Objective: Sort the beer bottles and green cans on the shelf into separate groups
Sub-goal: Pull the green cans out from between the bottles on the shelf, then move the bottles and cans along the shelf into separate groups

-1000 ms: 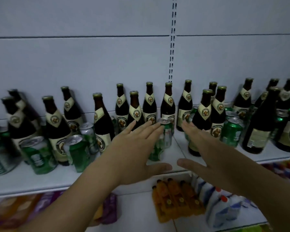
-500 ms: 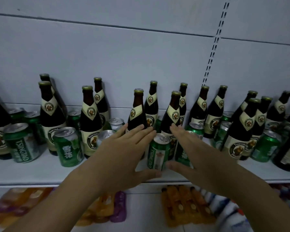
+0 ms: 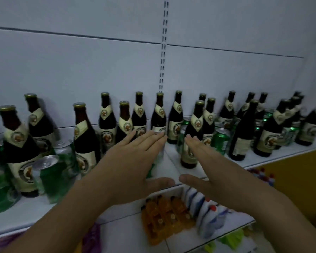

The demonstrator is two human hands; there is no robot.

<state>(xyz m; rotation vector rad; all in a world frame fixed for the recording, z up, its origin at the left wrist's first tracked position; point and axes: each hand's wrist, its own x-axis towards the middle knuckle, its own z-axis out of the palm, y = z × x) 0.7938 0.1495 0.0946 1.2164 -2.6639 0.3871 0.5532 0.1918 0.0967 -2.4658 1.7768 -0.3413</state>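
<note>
Several dark beer bottles with cream labels stand mixed with green cans along a white shelf point(image 3: 171, 161). My left hand point(image 3: 131, 165) is stretched flat over the shelf's middle, fingers straight, covering most of a green can point(image 3: 160, 154) behind it. My right hand point(image 3: 213, 167) is held flat beside it, fingers straight, just in front of a beer bottle point(image 3: 191, 136). Neither hand holds anything. A gap of bare shelf lies between the two hands. More green cans stand at the left point(image 3: 51, 179) and right of centre point(image 3: 221, 139).
The white back panel with a slotted upright point(image 3: 163, 52) rises behind the bottles. A lower shelf holds orange bottles point(image 3: 164, 216), white bottles with red caps point(image 3: 208, 212) and purple packets point(image 3: 93, 236). A yellow panel point(image 3: 299, 179) is at the right.
The view has swung back to the right and closer. Both hands stay flat and spread; my left hand now covers the green can that stood between them.
</note>
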